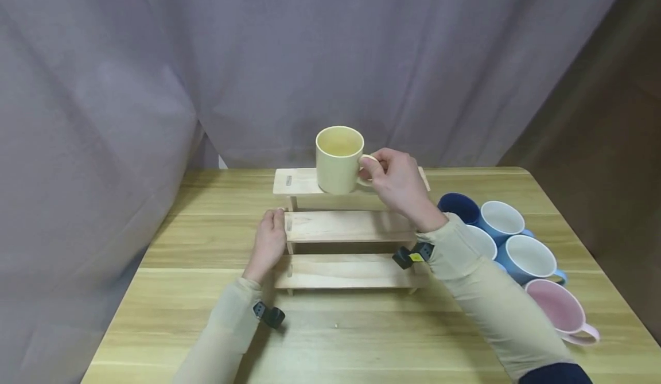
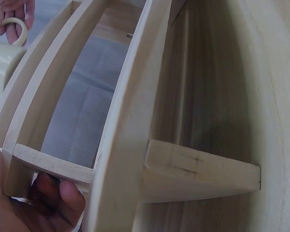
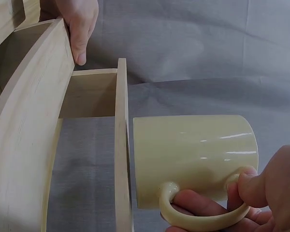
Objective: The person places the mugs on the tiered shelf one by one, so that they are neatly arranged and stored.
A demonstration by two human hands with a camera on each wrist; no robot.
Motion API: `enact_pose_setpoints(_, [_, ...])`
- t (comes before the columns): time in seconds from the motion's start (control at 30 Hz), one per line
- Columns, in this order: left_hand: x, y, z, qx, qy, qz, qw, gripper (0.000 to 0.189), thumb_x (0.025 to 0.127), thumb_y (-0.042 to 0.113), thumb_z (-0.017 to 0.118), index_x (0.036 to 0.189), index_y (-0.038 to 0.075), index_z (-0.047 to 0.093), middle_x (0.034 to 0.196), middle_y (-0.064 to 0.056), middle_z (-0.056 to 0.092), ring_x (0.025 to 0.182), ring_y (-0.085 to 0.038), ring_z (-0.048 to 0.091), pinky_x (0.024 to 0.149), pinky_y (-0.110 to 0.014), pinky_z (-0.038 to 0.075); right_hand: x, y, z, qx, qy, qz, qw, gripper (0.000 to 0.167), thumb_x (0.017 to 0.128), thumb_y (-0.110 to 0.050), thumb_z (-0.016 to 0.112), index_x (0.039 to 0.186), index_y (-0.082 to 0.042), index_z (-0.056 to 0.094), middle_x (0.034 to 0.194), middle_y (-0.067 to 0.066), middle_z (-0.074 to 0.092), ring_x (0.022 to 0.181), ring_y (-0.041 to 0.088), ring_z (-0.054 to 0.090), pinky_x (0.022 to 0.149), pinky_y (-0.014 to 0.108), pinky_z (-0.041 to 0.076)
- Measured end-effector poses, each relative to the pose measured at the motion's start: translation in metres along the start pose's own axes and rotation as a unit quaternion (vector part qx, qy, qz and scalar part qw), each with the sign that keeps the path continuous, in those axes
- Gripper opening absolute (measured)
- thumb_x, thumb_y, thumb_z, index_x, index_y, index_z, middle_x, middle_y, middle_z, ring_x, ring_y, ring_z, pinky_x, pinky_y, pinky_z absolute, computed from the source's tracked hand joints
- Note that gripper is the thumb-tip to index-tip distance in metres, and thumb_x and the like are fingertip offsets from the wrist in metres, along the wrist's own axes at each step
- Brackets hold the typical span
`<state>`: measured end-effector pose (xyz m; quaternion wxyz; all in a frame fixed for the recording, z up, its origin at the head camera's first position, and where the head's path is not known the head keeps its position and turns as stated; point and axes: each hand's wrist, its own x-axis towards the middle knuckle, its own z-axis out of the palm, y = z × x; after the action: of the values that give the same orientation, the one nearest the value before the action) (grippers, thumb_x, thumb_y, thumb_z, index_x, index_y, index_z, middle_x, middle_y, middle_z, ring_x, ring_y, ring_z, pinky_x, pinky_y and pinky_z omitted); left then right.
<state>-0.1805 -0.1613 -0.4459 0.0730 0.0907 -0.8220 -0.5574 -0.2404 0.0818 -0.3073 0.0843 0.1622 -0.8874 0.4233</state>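
Right hand (image 1: 399,184) grips mug (image 1: 335,170), left hand (image 1: 269,237) seemingly holds rack (image 1: 346,227).

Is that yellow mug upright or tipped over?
Upright: in the head view, the yellow mug has its mouth facing up and its base toward the top shelf.

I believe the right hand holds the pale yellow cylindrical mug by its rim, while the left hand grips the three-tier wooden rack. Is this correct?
Not by the rim: the right hand holds the mug by its handle, as the right wrist view shows. The left hand does grip the rack.
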Motion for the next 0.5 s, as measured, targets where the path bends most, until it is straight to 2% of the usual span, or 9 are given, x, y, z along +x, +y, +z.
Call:
enact_pose_setpoints(0.3, [0.002,0.001,0.001,0.005,0.004,0.005,1.0000,0.038,0.107,0.031,0.029,0.101,0.001,0.051,0.076,-0.006,0.041,0.063,-0.020,0.040,0.055,-0.032,0.039,0.011,-0.004,0.010,0.002,-0.008,-0.003,1.0000,0.029,0.098,-0.031,0.057,0.097,-0.005,0.069,0.084,0.004,0.071,0.081,0.019,0.062,0.070,0.032,0.045])
enact_pose_setpoints(0.5, [0.002,0.001,0.001,0.012,0.002,0.005,0.9999,0.038,0.108,0.031,0.028,0.103,0.001,0.051,0.076,-0.006,0.042,0.064,-0.020,0.040,0.056,-0.032,0.040,0.015,-0.007,0.014,0.000,-0.016,-0.002,0.9999,0.030,0.098,-0.034,0.057,0.096,-0.006,0.069,0.085,0.004,0.070,0.081,0.019,0.062,0.071,0.034,0.046])
